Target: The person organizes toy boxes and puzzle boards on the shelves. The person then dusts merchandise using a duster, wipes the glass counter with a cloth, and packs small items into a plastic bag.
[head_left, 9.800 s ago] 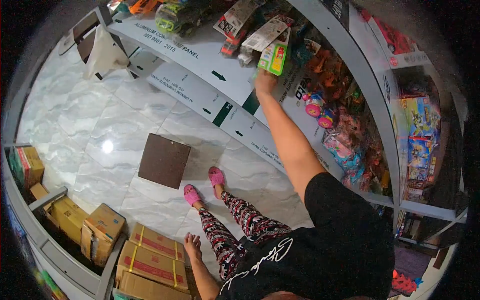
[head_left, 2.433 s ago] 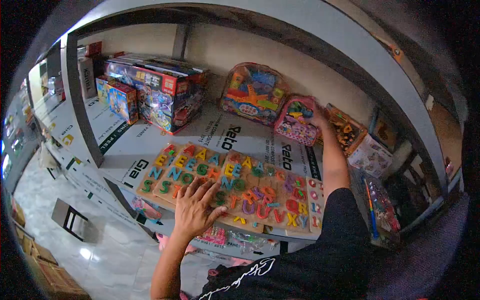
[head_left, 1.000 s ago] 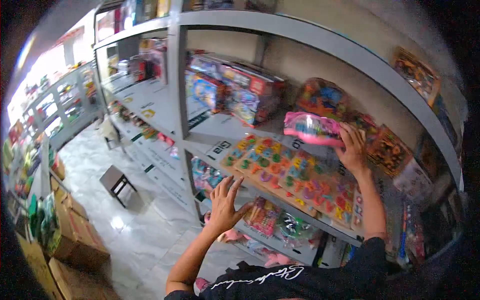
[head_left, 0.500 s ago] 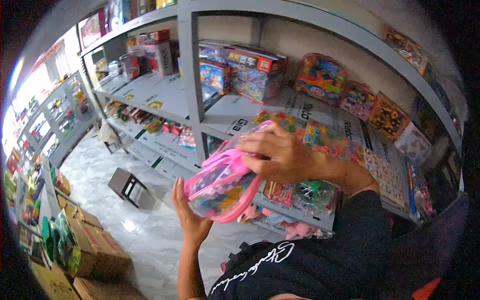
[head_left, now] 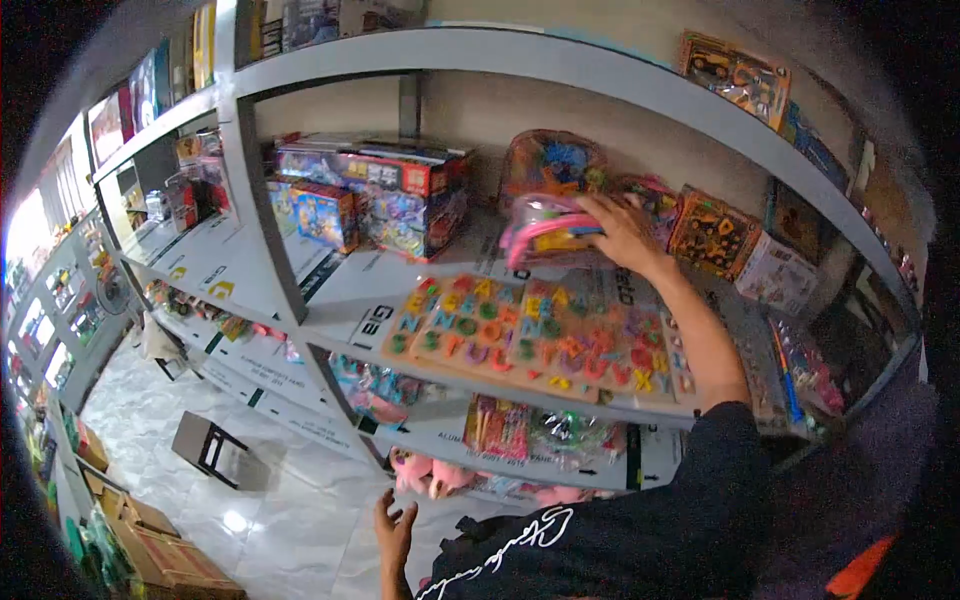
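The right hand (head_left: 622, 232) is closed around 1 rounded toy bag of clear plastic with bright pink trim (head_left: 528, 228), gripping its right end. The bag extends leftward from that hand, tilted and blurred; whether it touches the grey metal-framed shelf (head_left: 345, 318) below cannot be told.

Just behind the bag, to the left of the right hand, leans a rounded clear pack of multicoloured toys (head_left: 550, 160). Farther left stand a large red-and-blue printed cardboard box (head_left: 415, 200) and a smaller blue-and-orange box (head_left: 322, 215). Below the right hand lie tan wooden boards with coloured raised letters (head_left: 480, 350). To its right, a flat orange-and-black box (head_left: 712, 230) leans beside a white printed pack (head_left: 778, 272).

The left hand (head_left: 395, 528) holds nothing visible, its thumb and fingers parted, well below the right hand. Just above it are pink plush toys (head_left: 430, 472); to its left, a dark brown square-topped stool (head_left: 208, 445) stands on the pale marbled floor tiles (head_left: 310, 500).
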The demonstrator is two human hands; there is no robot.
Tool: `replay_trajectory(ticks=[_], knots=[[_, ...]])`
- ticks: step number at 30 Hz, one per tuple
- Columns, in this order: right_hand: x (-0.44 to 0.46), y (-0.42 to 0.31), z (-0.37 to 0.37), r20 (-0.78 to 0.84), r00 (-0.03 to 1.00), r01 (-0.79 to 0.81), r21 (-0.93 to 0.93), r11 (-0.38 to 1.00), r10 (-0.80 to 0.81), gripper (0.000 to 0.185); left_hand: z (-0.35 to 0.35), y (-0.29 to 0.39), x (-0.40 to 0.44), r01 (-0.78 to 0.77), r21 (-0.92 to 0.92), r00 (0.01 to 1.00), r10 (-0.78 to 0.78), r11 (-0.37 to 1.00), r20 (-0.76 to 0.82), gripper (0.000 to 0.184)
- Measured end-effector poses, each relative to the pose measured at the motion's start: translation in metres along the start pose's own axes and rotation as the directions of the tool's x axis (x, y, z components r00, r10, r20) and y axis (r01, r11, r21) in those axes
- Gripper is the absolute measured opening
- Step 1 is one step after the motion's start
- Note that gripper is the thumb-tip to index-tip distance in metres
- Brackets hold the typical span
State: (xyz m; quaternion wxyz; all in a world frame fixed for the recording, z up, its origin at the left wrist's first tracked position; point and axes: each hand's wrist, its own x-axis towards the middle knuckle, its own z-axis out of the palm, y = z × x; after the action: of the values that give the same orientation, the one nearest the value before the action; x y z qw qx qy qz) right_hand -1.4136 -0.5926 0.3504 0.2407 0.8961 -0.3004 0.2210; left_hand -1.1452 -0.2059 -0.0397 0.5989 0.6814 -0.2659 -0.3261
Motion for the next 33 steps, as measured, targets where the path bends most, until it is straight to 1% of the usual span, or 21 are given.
replay_trajectory(ticks=[1, 2, 3, 4, 6, 8, 10, 11, 13, 14, 15, 19, 21, 22, 23, 25, 26, 28, 30, 32, 33], knots=[[-0.006, 0.036, 0.017, -0.004, 1.0, 0.006, -0.008, 1.0, -0.006, 0.06, 0.011, -0.009, 0.001, -0.004, -0.01, 1.0, 0.004, 1.0, -0.001, 0.059], [-0.013, 0.076, 0.04, 0.114, 0.982, -0.17, 0.183, 0.968, 0.151, 0.064, 0.02, -0.019, 0.003, 0.02, 0.004, 1.0, -0.021, 1.0, 0.022, 0.058], [-0.02, 0.115, 0.06, 0.258, 0.926, -0.355, 0.342, 0.87, 0.276, 0.069, 0.03, -0.025, 0.007, 0.046, 0.018, 0.998, -0.047, 0.999, 0.043, 0.058], [-0.028, 0.15, 0.073, 0.254, 0.929, -0.346, 0.337, 0.875, 0.269, 0.069, 0.04, -0.022, 0.009, 0.044, 0.008, 0.998, -0.044, 0.999, 0.041, 0.058], [-0.042, 0.216, 0.096, 0.345, 0.896, -0.405, 0.376, 0.833, 0.28, 0.075, 0.054, -0.016, 0.007, 0.166, 0.065, 0.985, -0.168, 0.984, 0.033, 0.057], [-0.049, 0.281, 0.127, 0.303, 0.918, -0.345, 0.291, 0.892, 0.256, 0.075, 0.066, -0.028, 0.011, 0.127, 0.095, 0.992, -0.126, 0.987, -0.024, 0.055], [-0.041, 0.297, 0.121, 0.346, 0.893, -0.385, 0.257, 0.886, 0.287, 0.08, 0.076, -0.033, 0.013, 0.122, 0.103, 0.991, -0.115, 0.987, -0.068, 0.054], [-0.044, 0.337, 0.143, 0.343, 0.895, -0.415, 0.409, 0.813, 0.284, 0.081, 0.08, -0.035, 0.012, 0.132, 0.087, 0.988, -0.123, 0.987, -0.097, 0.054], [-0.039, 0.376, 0.172, 0.346, 0.901, -0.421, 0.558, 0.715, 0.261, 0.083, 0.085, -0.035, 0.013, 0.177, 0.105, 0.978, -0.163, 0.979, -0.127, 0.054], [-0.036, 0.379, 0.172, 0.377, 0.867, -0.479, 0.45, 0.754, 0.326, 0.083, 0.088, -0.035, 0.013, 0.198, 0.116, 0.974, -0.182, 0.973, -0.136, 0.054], [-0.033, 0.381, 0.172, 0.397, 0.827, -0.533, 0.333, 0.778, 0.397, 0.083, 0.089, -0.035, 0.011, 0.163, 0.166, 0.979, -0.138, 0.973, -0.153, 0.054], [-0.022, 0.399, 0.209, 0.365, 0.829, -0.534, 0.296, 0.792, 0.423, 0.087, 0.087, -0.029, 0.004, 0.163, 0.251, 0.979, -0.123, 0.954, -0.165, 0.053], [-0.019, 0.38, 0.199, 0.327, 0.803, -0.551, 0.09, 0.83, 0.498, 0.094, 0.086, -0.02, -0.005, 0.215, 0.199, 0.965, -0.177, 0.956, -0.191, 0.053], [-0.016, 0.37, 0.192, 0.332, 0.804, -0.55, 0.098, 0.829, 0.494, 0.094, 0.082, -0.03, -0.005, 0.219, 0.204, 0.964, -0.179, 0.954, -0.198, 0.053], [-0.007, 0.356, 0.18, 0.32, 0.795, -0.537, -0.024, 0.843, 0.515, 0.094, 0.078, -0.049, -0.004, 0.227, 0.22, 0.959, -0.178, 0.949, -0.22, 0.053], [0.01, 0.331, 0.168, 0.305, 0.781, -0.526, -0.152, 0.837, 0.546, 0.094, 0.072, -0.064, -0.006, 0.229, 0.243, 0.957, -0.173, 0.943, -0.231, 0.054], [0.019, 0.319, 0.164, 0.204, 0.858, -0.485, 0.024, 0.874, 0.471, 0.092, 0.069, -0.062, -0.01, 0.238, 0.237, 0.954, -0.182, 0.942, -0.236, 0.055], [0.045, 0.294, 0.159, 0.072, 0.907, -0.419, 0.237, 0.876, 0.414, 0.089, 0.066, -0.068, -0.013, 0.246, 0.233, 0.953, -0.191, 0.941, -0.236, 0.055], [0.07, 0.279, 0.163, 0.064, 0.903, -0.424, 0.285, 0.86, 0.424, 0.087, 0.063, -0.081, -0.017, 0.224, 0.259, 0.952, -0.154, 0.94, -0.264, 0.055], [0.094, 0.271, 0.179, -0.069, 0.895, -0.426, 0.16, 0.89, 0.441, 0.086, 0.064, -0.069, -0.025, 0.247, 0.251, 0.943, -0.172, 0.936, -0.286, 0.054], [0.104, 0.269, 0.184, -0.067, 0.898, -0.42, 0.168, 0.892, 0.435, 0.086, 0.064, -0.061, -0.03, 0.267, 0.244, 0.933, -0.188, 0.932, -0.306, 0.054]])
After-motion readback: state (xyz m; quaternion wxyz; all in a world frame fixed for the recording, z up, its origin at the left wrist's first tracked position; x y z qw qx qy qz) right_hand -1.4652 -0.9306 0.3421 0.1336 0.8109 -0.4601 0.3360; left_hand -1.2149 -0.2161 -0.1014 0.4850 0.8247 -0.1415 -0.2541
